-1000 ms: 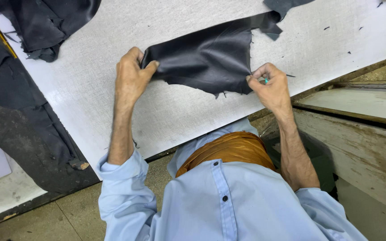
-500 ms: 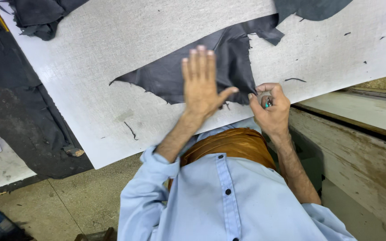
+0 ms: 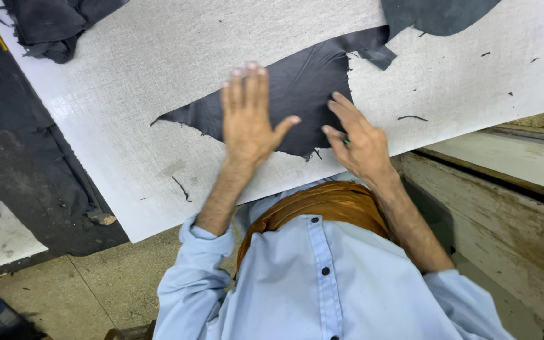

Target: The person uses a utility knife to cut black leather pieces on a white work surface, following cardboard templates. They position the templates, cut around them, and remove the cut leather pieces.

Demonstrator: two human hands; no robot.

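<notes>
Flat and open, my left hand (image 3: 248, 113) presses palm-down on the dark leather piece (image 3: 297, 94), fingers spread and pointing away from me, thumb out to the right; it grips nothing. At the far left, a heap of dark scraps (image 3: 51, 28) sits on the upper corner of the white board (image 3: 127, 126), well apart from my hands. A thin dark sliver (image 3: 181, 189) lies on the bare board below and left of my left wrist. The leather piece itself lies flat near the middle of the board, its pointed tip reaching leftward past my left hand and its ragged lower edge running toward the board's near edge.

Just right of that, my right hand (image 3: 357, 135) rests on the same piece at its right edge — fingers loosely bent, fingertips on the leather, thumb reaching toward my left thumb. A small greenish thing shows between the fingers, too hidden to tell what it is.

Farther right, another sliver (image 3: 412, 118) lies on the board, and a second dark piece (image 3: 436, 14) hangs in from the top edge — near the first piece's torn upper corner. My blue shirt (image 3: 322, 283) fills the bottom, with a wooden ledge (image 3: 505, 208) at right.
</notes>
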